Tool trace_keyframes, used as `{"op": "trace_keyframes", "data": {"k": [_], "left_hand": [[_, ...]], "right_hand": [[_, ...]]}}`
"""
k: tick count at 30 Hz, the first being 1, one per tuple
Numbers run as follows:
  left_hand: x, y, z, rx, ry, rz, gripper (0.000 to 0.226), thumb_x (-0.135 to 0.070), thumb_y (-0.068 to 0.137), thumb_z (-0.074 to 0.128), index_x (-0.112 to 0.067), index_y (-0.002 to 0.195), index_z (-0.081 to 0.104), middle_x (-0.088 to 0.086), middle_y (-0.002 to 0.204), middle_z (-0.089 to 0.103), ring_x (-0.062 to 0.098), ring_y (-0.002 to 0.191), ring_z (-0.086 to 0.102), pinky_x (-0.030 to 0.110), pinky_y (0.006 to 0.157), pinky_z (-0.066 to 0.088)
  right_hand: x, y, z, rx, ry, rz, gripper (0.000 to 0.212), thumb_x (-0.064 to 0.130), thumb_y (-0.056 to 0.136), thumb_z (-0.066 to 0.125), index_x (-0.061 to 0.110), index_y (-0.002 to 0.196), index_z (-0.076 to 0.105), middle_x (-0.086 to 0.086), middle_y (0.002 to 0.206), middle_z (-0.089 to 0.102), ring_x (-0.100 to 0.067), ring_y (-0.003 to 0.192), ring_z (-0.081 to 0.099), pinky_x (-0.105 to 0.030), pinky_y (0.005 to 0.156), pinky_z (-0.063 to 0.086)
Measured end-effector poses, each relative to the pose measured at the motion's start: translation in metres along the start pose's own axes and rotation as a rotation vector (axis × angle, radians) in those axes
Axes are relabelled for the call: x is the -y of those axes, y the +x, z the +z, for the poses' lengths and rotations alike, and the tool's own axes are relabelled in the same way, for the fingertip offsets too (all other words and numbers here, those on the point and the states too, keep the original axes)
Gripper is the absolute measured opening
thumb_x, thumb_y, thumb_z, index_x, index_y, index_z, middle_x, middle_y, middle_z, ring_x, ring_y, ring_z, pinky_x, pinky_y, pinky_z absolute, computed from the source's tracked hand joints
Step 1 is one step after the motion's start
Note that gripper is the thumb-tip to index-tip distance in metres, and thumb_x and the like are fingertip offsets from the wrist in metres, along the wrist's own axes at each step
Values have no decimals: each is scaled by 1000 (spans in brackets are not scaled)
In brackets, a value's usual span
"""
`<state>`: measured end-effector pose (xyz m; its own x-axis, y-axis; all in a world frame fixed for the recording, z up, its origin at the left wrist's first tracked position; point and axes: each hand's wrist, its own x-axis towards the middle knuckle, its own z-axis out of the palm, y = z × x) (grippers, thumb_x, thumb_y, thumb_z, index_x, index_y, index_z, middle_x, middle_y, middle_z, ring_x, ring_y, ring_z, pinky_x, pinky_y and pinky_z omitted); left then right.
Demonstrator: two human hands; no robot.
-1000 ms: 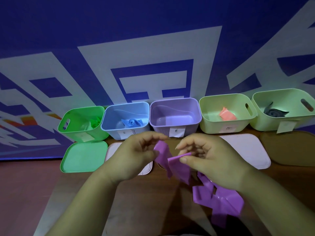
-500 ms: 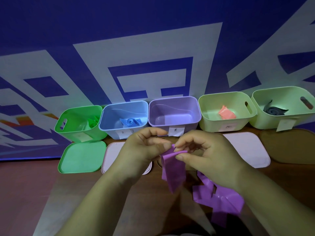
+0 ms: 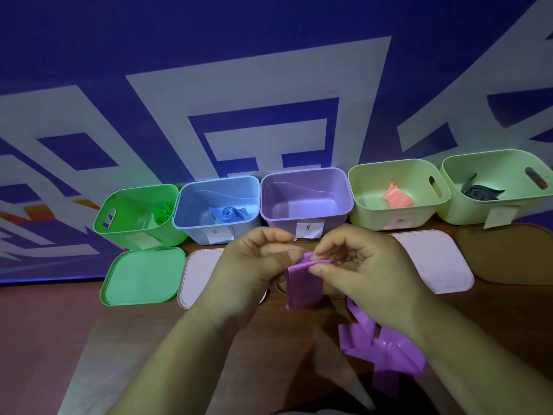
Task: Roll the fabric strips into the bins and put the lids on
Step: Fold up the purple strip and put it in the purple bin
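Before the purple bin (image 3: 305, 202), both hands pinching purple strip (image 3: 302, 283), hanging lengthwise downward

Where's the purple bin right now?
In the head view the purple bin stands mid-row at the back of the table, between the blue bin and a pale green bin, just beyond both hands; it has no lid on.

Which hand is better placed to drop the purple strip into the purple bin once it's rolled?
Probably the left hand: it pinches the strip end and sits just below the bin. The right hand also pinches it, with the loose tail trailing under its wrist.
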<state>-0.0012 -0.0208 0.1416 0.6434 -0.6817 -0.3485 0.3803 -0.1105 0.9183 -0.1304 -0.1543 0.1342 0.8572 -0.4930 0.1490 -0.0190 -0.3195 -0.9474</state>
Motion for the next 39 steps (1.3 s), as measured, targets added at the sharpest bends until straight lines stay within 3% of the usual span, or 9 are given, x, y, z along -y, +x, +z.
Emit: {"op": "trace_keyframes", "data": {"k": [6, 11, 14, 19, 22, 27, 30, 34, 39], "left_hand": [[0, 1, -1, 11, -8, 21, 29, -5, 67, 75, -9, 94, 65, 22, 91, 75, 29, 80, 70, 39, 81, 53], [0, 0, -2, 61, 23, 42, 32, -9, 67, 74, -7, 98, 64, 16, 88, 76, 25, 76, 70, 35, 74, 55], [1, -1, -2, 63, 49, 59, 33, -9, 70, 74, -6, 101, 64, 15, 87, 77, 25, 75, 71, 36, 73, 57], [7, -1, -4, 42, 42, 121, 11, -5, 86, 70, -10, 96, 70, 16, 91, 76, 24, 80, 70, 35, 78, 58], [16, 2, -7, 56, 188, 201, 25, -8, 74, 80, -14, 96, 71, 12, 88, 74, 21, 80, 69, 30, 76, 58], [34, 13, -10, -13, 270, 209, 22, 9, 80, 73, -6, 94, 65, 9, 73, 67, 16, 66, 64, 23, 61, 54], [43, 19, -14, -37, 378, 213, 20, 5, 80, 76, -11, 89, 68, 12, 75, 70, 11, 66, 64, 19, 61, 52], [58, 26, -13, 6, 552, 191, 10, 0, 83, 74, -9, 85, 72, -4, 70, 70, 2, 60, 60, 13, 58, 45], [78, 38, -9, 58, 685, 119, 11, -4, 86, 72, -14, 81, 74, 1, 75, 73, 14, 65, 68, 22, 62, 54]], "right_hand": [[-3, 2, 2, -21, -38, -3, 28, 12, 74, 84, 31, 88, 69, 9, 84, 71, -17, 79, 68, -37, 74, 59], [-4, 5, 3, -53, -35, -10, 37, 8, 72, 85, 36, 89, 67, 13, 90, 64, -12, 74, 67, -21, 69, 54], [-7, 6, 4, -45, -2, 76, 36, 11, 72, 84, 36, 94, 68, 12, 80, 70, -8, 71, 67, -16, 69, 51], [-10, 6, 3, -53, 18, 86, 30, 9, 73, 84, 30, 88, 69, 8, 78, 71, -6, 68, 63, -16, 67, 51], [-16, 7, 4, -29, 94, 137, 31, 8, 73, 84, 32, 86, 69, 6, 77, 70, -7, 66, 62, -18, 65, 51], [-35, 4, -3, 57, 88, 208, 40, 2, 73, 82, 35, 91, 68, 6, 90, 71, -11, 70, 64, -26, 69, 57], [-63, -1, -18, 36, 19, 279, 39, -2, 74, 80, 31, 91, 69, 1, 93, 72, -12, 70, 64, -28, 74, 57], [-109, -15, -36, 12, -112, 410, 31, 4, 76, 80, 28, 91, 68, 3, 87, 69, -4, 67, 60, -17, 73, 53], [-175, -40, -46, 93, -375, 589, 26, 20, 79, 78, 36, 94, 65, 16, 89, 67, -1, 80, 63, -15, 67, 49]]}}
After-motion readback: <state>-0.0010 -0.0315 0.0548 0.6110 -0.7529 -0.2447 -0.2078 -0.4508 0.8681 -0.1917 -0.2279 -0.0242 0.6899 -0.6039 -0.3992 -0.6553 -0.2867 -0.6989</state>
